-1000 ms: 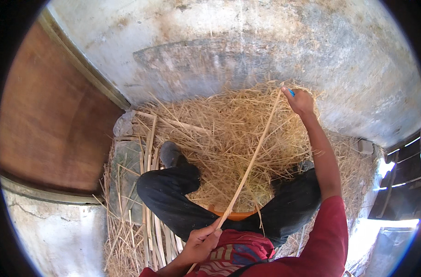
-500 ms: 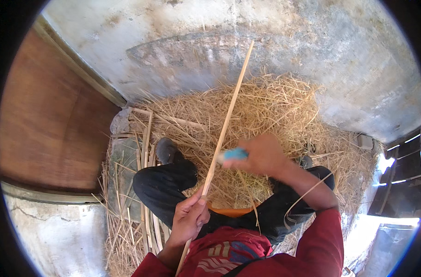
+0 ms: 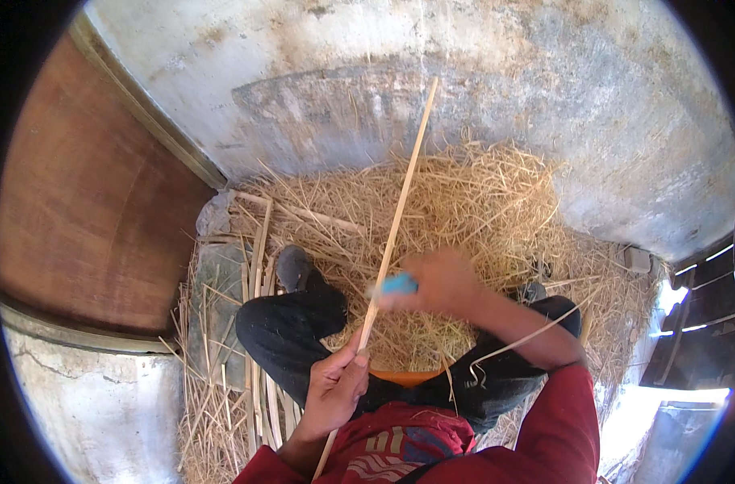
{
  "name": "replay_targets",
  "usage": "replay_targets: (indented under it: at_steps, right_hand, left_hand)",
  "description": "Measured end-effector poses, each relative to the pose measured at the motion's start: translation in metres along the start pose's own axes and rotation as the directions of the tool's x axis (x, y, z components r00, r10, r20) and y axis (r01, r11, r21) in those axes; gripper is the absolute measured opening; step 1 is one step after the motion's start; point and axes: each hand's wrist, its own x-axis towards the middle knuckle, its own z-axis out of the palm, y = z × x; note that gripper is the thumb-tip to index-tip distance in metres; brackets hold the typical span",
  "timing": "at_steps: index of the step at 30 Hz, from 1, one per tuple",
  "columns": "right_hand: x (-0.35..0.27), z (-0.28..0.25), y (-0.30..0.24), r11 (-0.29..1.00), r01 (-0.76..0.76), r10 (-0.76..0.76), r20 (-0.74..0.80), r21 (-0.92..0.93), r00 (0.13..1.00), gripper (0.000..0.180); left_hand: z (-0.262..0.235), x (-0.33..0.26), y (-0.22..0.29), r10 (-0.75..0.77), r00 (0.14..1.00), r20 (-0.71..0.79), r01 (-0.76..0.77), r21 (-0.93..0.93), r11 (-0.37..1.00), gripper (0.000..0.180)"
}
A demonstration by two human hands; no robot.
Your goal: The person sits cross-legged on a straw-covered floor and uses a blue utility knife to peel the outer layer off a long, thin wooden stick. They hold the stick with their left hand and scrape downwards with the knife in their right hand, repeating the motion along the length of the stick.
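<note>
A long, pale bamboo strip (image 3: 400, 206) slants up and away from my lap toward the wall. My left hand (image 3: 338, 387) is closed around its lower part, with the thumb along it. My right hand (image 3: 444, 282) grips a small blue-handled cutting tool (image 3: 399, 285), its front end up against the strip just above my left hand. Motion smears that hand and the tool, so the cutting edge cannot be made out. Thin curled shavings (image 3: 505, 351) hang over my right leg.
Dry shavings (image 3: 496, 189) pile up between my legs and along the stained wall (image 3: 464, 97). More bamboo strips (image 3: 258, 250) lie by my left leg, next to a grey slab (image 3: 214, 306). A brown wooden panel (image 3: 93, 202) stands at left; an orange edge (image 3: 404, 377) shows beneath me.
My right hand has shifted slightly left with the blue-handled tool, toward the strip and a little down. The left hand keeps its grip, and the strip's tip has moved slightly left.
</note>
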Motion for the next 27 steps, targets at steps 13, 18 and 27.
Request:
replay_targets:
  at_steps: [13,18,27]
  right_hand:
    - [0.040,-0.034,0.198,0.666,-0.734,0.743,-0.204,0.132,0.638,0.081]
    - [0.043,-0.026,0.214,0.639,-0.767,0.745,-0.288,0.052,0.601,0.087]
    - [0.025,-0.012,0.138,0.721,-0.663,0.672,0.027,0.201,0.740,0.077]
  left_hand:
    - [0.001,-0.034,-0.021,-0.105,0.989,0.104,0.094,0.101,0.990,0.042]
    - [-0.001,-0.043,-0.021,-0.093,0.985,0.143,0.061,0.216,0.975,0.042]
    - [-0.025,-0.019,-0.042,-0.198,0.978,-0.073,0.185,-0.155,0.970,0.041]
